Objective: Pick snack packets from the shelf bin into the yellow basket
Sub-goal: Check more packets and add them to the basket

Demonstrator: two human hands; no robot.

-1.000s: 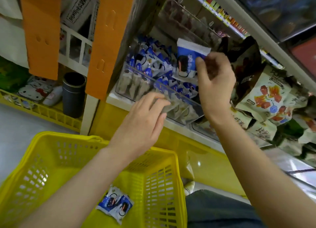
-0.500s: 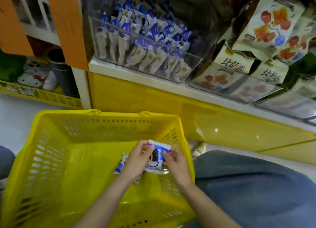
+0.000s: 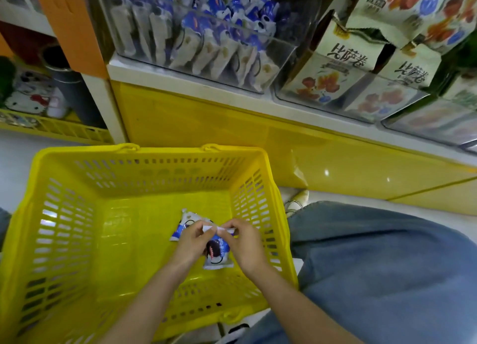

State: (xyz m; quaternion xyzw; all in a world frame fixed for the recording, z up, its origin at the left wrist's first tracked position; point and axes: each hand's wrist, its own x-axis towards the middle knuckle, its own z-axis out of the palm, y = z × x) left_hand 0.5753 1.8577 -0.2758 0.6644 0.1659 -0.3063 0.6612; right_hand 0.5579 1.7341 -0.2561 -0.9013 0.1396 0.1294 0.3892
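Blue-white snack packet (image 3: 216, 256) hanging by top edge inside yellow basket (image 3: 144, 173). Second packet (image 3: 184, 221) flat on basket floor. Clear shelf bin (image 3: 284, 54) full.

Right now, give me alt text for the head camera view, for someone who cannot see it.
The left hand and right hand pinch the top edge of a blue and white snack packet low inside a yellow basket, where a second packet lies. Above, a clear shelf bin holds many more such packets.
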